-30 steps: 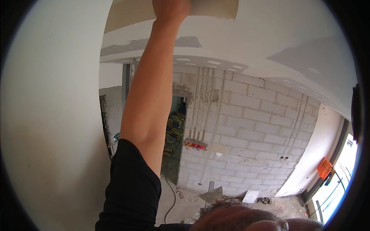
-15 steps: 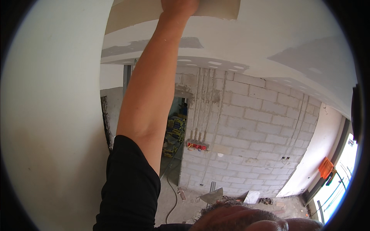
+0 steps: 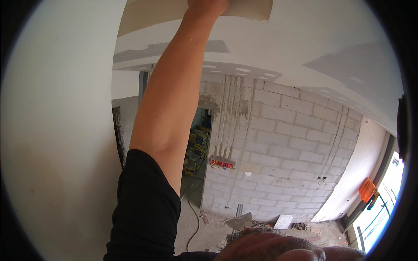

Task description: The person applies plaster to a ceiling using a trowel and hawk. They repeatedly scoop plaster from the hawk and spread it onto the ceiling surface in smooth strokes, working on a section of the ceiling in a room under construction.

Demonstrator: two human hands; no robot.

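My left arm [image 3: 170,100], in a black short sleeve [image 3: 143,209], stretches up from the lower edge to the ceiling. At the top edge only the wrist and heel of my left hand [image 3: 210,5] show; the fingers are cut off, so whatever they hold cannot be seen. Right by the hand, a beige patch [image 3: 254,9] with a straight right edge spreads over the pale ceiling [image 3: 300,30]. Greyer patches [image 3: 357,65] mark the ceiling farther right. Nowhere in the view does my right hand appear.
A smooth off-white surface [image 3: 61,113] fills the left side. Behind stands a block wall [image 3: 283,139] with red electrical boxes [image 3: 223,163]. Stacked bags [image 3: 196,150] fill a doorway. A cable [image 3: 197,230] and a grey sheet [image 3: 239,222] lie on the floor; orange cloth [image 3: 367,189] hangs by the window.
My left hand has shifted slightly right and up, and the forearm leans a little more to the right. The room behind has moved only a touch in the view.
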